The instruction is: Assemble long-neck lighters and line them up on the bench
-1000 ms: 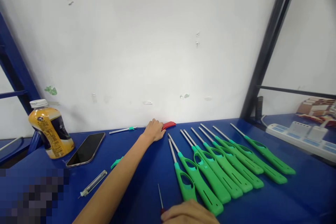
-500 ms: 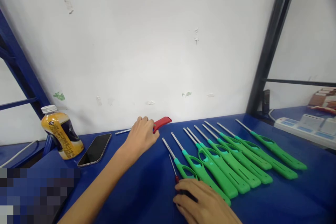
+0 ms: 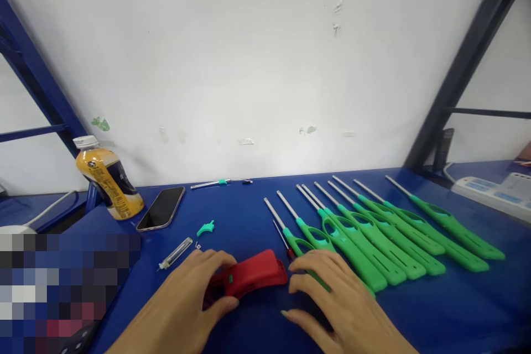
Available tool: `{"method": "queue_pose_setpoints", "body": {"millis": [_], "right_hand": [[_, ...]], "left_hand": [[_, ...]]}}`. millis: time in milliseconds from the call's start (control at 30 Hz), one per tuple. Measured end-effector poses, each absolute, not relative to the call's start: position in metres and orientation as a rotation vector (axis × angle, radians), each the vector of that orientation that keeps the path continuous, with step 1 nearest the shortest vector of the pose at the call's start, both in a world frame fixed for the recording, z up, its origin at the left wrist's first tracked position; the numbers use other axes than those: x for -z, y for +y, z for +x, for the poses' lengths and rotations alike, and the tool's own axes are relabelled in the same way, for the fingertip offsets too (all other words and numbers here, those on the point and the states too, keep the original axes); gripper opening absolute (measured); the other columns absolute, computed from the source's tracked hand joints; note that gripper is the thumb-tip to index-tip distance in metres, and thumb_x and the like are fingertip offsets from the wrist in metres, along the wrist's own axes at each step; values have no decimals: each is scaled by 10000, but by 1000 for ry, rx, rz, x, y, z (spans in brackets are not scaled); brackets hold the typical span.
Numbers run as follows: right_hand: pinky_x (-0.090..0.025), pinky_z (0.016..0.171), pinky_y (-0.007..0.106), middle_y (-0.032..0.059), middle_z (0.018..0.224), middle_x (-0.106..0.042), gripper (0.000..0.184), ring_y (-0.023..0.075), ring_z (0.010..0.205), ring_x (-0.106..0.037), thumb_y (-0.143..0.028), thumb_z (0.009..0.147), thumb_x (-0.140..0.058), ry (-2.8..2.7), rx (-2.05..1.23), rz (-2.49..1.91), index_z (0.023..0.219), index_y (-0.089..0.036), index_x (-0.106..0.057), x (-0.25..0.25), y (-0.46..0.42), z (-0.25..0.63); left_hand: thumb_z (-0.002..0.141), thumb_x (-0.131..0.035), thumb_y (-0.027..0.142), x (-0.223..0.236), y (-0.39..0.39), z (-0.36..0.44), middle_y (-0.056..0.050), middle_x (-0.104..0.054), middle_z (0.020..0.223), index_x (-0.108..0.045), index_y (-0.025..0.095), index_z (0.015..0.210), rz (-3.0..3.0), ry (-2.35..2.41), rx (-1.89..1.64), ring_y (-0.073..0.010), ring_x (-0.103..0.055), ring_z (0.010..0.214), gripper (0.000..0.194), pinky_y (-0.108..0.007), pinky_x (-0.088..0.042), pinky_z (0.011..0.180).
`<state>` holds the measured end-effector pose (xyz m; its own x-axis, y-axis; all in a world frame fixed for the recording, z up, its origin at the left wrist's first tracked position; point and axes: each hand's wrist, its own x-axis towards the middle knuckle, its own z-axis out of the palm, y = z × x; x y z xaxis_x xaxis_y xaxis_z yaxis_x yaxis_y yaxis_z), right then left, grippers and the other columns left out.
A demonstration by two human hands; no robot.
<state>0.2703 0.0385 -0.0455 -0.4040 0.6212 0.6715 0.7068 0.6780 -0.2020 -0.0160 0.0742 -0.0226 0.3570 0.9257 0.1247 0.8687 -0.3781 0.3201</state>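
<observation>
Near the front of the table, my left hand grips a red lighter handle casing by its left end, thumb below and fingers above. My right hand is open, its fingers apart just beyond the casing's right end. Partly under the right fingers lies a screwdriver with a red handle and thin shaft. Left of the casing are a clear tube, a turquoise trigger piece and a tiny white part. By the wall lies a metal lighter rod with a turquoise collar and wire.
Several green stick lighters lie in a slanted row on the right of the blue table. A phone and a yellow drink bottle stand at the left. A white power strip is at the far right.
My left hand has come from the wall toward the front with the red casing. The metal rod now lies uncovered by the wall. My right hand has lifted off the screwdriver handle and opened.
</observation>
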Motion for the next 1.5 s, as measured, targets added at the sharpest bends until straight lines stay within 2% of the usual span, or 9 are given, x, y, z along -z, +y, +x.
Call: {"method": "queue_pose_setpoints", "body": {"millis": [167, 267, 400, 533, 700, 833, 967, 1133, 1500], "right_hand": [[-532, 1148, 400, 29, 1289, -806, 274, 241, 1219, -745, -399, 1073, -655, -2282, 300, -964, 1296, -262, -734, 49, 43, 272], [-498, 1199, 412, 8, 1208, -826, 202, 231, 1191, -757, -345, 1076, -651, -2313, 275, -938, 1225, -265, -761, 52, 45, 273], [-476, 1219, 403, -6, 1066, -811, 136, 193, 1069, -780, -267, 1087, -614, -2302, 168, -903, 1085, -272, -751, 53, 46, 273], [-449, 1255, 449, 15, 1173, -804, 95, 222, 1163, -764, -291, 1068, -654, -2306, 148, -927, 996, -267, -712, 54, 45, 275], [-311, 1347, 478, 10, 1236, -806, 64, 244, 1276, -729, -292, 1033, -715, -2334, 126, -950, 989, -258, -685, 59, 45, 276], [-224, 1377, 461, -16, 1121, -816, 57, 238, 1225, -748, -253, 1012, -741, -2328, 67, -951, 1011, -256, -684, 61, 45, 275], [-254, 1361, 432, -30, 1047, -811, 48, 214, 1138, -768, -257, 1038, -703, -2282, 76, -927, 991, -255, -689, 64, 45, 271], [-273, 1338, 405, -39, 970, -816, 255, 180, 1046, -774, -375, 1107, -589, -2093, 170, -867, 899, -266, -686, 76, 51, 264], [-197, 1319, 281, -70, 940, -811, 338, 139, 988, -756, -420, 1135, -526, -2078, 181, -862, 876, -280, -694, 75, 52, 263]], "left_hand": [[986, -587, 412, -15, 106, -12, -88, -771, 1240, -728, 247, 1283, 2402, 1707, -529, -302, -709, 1146, 367, -473, -556, 1034], [1051, -577, 372, -28, 139, -6, -95, -751, 1269, -710, 204, 1302, 2384, 1693, -428, -292, -687, 1207, 330, -510, -519, 1093], [1050, -681, 440, -29, 184, 0, -79, -720, 1254, -689, 183, 1261, 2281, 1620, -215, -242, -723, 1079, 333, -464, -611, 951], [1038, -701, 435, -24, 214, 1, -77, -707, 1267, -673, 172, 1291, 2252, 1522, -125, -249, -726, 1064, 366, -447, -631, 903], [1033, -706, 431, -17, 238, -8, -79, -696, 1307, -674, 178, 1303, 2314, 1521, -169, -264, -717, 1101, 371, -457, -625, 925], [1038, -702, 418, -13, 263, -21, -92, -683, 1346, -667, 190, 1320, 2392, 1633, -231, -264, -706, 1139, 364, -474, -615, 959], [1035, -706, 409, -5, 294, -30, -107, -660, 1390, -642, 196, 1365, 2480, 1833, -269, -272, -692, 1179, 398, -501, -605, 985], [1037, -705, 404, 10, 320, -28, -108, -660, 1391, -643, 201, 1365, 2595, 1917, -182, -267, -694, 1175, 391, -496, -607, 982], [1037, -707, 404, -8, 290, -34, -101, -678, 1349, -649, 192, 1346, 2728, 2005, -267, -255, -708, 1134, 380, -479, -618, 953]]}}
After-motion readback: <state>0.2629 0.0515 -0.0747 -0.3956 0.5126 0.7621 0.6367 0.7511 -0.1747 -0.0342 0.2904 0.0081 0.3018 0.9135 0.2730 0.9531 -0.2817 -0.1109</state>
